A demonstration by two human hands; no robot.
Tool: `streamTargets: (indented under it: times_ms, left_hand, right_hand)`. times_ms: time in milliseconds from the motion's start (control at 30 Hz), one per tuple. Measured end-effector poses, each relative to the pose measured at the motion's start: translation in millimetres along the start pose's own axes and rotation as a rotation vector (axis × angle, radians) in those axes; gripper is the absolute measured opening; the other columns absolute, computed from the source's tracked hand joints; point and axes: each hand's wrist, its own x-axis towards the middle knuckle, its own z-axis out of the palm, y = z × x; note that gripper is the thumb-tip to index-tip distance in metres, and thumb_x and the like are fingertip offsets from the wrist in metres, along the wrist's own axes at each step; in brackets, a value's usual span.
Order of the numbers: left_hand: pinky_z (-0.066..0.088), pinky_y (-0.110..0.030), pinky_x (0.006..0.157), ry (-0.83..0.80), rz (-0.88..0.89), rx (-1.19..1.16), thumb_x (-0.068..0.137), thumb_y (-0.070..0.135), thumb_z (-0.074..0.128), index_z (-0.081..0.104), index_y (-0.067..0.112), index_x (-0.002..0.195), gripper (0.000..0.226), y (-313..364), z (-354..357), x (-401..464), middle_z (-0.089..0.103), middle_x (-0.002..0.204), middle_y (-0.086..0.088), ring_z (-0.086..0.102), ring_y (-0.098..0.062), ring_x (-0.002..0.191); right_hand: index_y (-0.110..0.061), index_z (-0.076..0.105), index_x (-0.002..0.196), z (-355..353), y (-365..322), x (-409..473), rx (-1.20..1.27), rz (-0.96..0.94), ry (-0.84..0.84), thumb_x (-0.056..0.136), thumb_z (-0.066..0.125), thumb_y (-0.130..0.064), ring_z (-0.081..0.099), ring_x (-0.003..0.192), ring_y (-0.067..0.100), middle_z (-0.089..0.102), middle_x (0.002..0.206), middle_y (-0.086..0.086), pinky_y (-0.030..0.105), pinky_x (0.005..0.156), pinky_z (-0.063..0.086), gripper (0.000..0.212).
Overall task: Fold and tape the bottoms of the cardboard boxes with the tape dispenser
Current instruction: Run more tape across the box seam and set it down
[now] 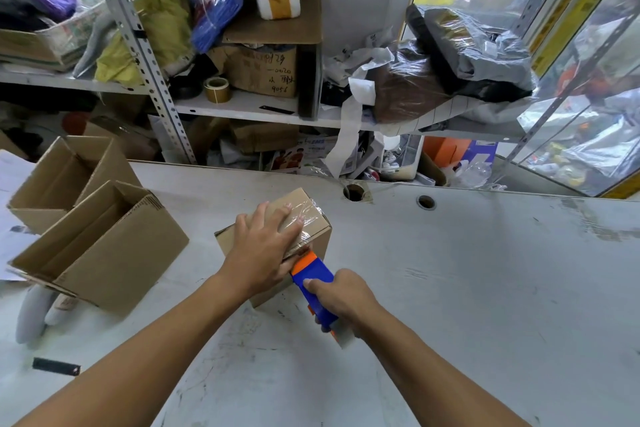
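Open boxes (97, 246): two of them sit at the left of the worktop (485, 288), mouths up and touching, parked well clear of the action, which reads as a finished pile kept out of the way.

Left hand (263, 246): flat on top of the box in play, fingers spread, palm pressing down, not wrapped around anything. That pins the flaps shut and stops the box sliding as the tape is drawn across.

Small box (313, 234): middle of the worktop, upside down so its bottom faces up for taping. A shiny strip of clear tape (303, 217) already runs over the seam and wraps down the far edge.

Tape dispenser (317, 288): blue body, orange nose, the nose tucked against the box's near edge just under the left hand's thumb. Looks like the strip is being carried over that edge, ready for the cut.

Right hand (341, 298): fingers closed around the dispenser's handle, pulling towards the body, so the tape stays taut.

Step, as I call it: the end of this box's tape run; the cut is not yet made.
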Motion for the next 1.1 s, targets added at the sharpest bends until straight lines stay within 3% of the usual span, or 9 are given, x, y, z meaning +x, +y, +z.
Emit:
streamTargets:
  times_ms: [100, 233, 367, 500, 600, 767, 900, 1000, 1100]
  left_hand:
    - [0.037, -0.047, 0.083, -0.008, 0.006, 0.005, 0.082, 0.059, 0.059, 0.051, 0.031, 0.127, 0.054, -1.5, -2.5, 2.4, 0.046, 0.143, -0.005, 0.045, -0.036, 0.124]
    - [0.038, -0.047, 0.085, -0.026, 0.012, -0.001, 0.081, 0.059, 0.062, 0.049, 0.034, 0.127, 0.054, -3.1, -7.5, 3.5, 0.044, 0.143, -0.003, 0.043, -0.032, 0.124]
    - [0.039, -0.047, 0.084, -0.024, 0.014, -0.033, 0.079, 0.058, 0.065, 0.050, 0.034, 0.124, 0.053, -1.8, -12.5, 0.0, 0.046, 0.142, -0.003, 0.045, -0.032, 0.124]
    - [0.032, -0.064, 0.098, -0.062, -0.046, -0.005, 0.084, 0.060, 0.056, 0.043, 0.033, 0.131, 0.056, 2.7, -14.9, 7.6, 0.036, 0.148, -0.004, 0.036, -0.037, 0.136]
    - [0.032, -0.066, 0.096, -0.040, -0.128, 0.023, 0.080, 0.070, 0.052, 0.043, 0.031, 0.122, 0.058, 8.7, -17.8, 14.7, 0.042, 0.138, -0.005, 0.045, -0.034, 0.123]
    - [0.037, -0.051, 0.083, 0.033, -0.121, 0.057, 0.083, 0.063, 0.053, 0.035, 0.028, 0.122, 0.055, 16.8, 0.5, 14.5, 0.039, 0.146, -0.015, 0.047, -0.036, 0.112]
    - [0.037, -0.049, 0.076, 0.021, -0.091, 0.040, 0.079, 0.057, 0.064, 0.042, 0.026, 0.122, 0.058, 14.1, -0.5, 16.7, 0.044, 0.144, -0.019, 0.049, -0.038, 0.105]
    - [0.038, -0.052, 0.079, 0.027, -0.071, 0.015, 0.079, 0.054, 0.066, 0.046, 0.025, 0.122, 0.056, 10.7, 2.4, 13.8, 0.045, 0.145, -0.020, 0.049, -0.042, 0.109]
    - [0.032, -0.069, 0.094, 0.013, -0.096, 0.043, 0.080, 0.056, 0.067, 0.047, 0.024, 0.122, 0.057, 12.9, 6.0, 14.5, 0.042, 0.150, -0.023, 0.041, -0.052, 0.130]
  right_hand:
    - [-0.020, 0.048, 0.081, -1.3, -13.9, 2.9, 0.013, 0.030, -0.010, 0.083, 0.069, -0.043, 0.077, 0.085, 0.032, 0.071, 0.091, 0.012, 0.047, 0.086, 0.062, 0.032]
    - [-0.011, 0.051, 0.101, -0.6, -30.5, 2.3, 0.034, 0.086, -0.078, 0.084, 0.072, -0.036, 0.073, 0.088, 0.031, 0.070, 0.108, 0.019, 0.041, 0.081, 0.062, 0.037]
    - [-0.003, 0.047, 0.096, -9.1, -46.7, -14.4, 0.154, 0.158, -0.141, 0.097, 0.064, -0.024, 0.059, 0.060, 0.023, 0.061, 0.082, 0.018, 0.032, 0.062, 0.054, 0.027]
    - [-0.006, 0.047, 0.097, -12.4, -37.7, -25.9, 0.178, 0.103, -0.089, 0.094, 0.068, -0.027, 0.061, 0.057, 0.020, 0.062, 0.080, 0.014, 0.028, 0.055, 0.054, 0.030]
    - [-0.011, 0.049, 0.094, -9.4, -19.6, -30.1, 0.227, 0.076, -0.056, 0.093, 0.069, -0.032, 0.063, 0.058, 0.018, 0.064, 0.080, 0.010, 0.026, 0.049, 0.054, 0.029]
    - [-0.013, 0.052, 0.092, 4.7, -13.5, -16.1, 0.134, 0.088, 0.036, 0.081, 0.072, -0.043, 0.074, 0.080, 0.029, 0.072, 0.103, 0.017, 0.042, 0.079, 0.064, 0.038]
    - [-0.006, 0.052, 0.082, -2.1, -34.6, -4.8, 0.070, 0.157, -0.005, 0.091, 0.064, -0.024, 0.072, 0.079, 0.029, 0.069, 0.094, 0.019, 0.040, 0.076, 0.062, 0.023]
    - [-0.011, 0.054, 0.076, 6.8, -5.1, -1.5, -0.047, 0.217, -0.007, 0.088, 0.064, -0.024, 0.065, 0.069, 0.026, 0.063, 0.077, 0.009, 0.030, 0.062, 0.058, 0.020]
    - [-0.017, 0.051, 0.079, 6.3, 18.7, 14.0, -0.120, 0.178, 0.088, 0.086, 0.063, -0.046, 0.072, 0.089, 0.028, 0.069, 0.091, 0.008, 0.034, 0.080, 0.061, 0.032]
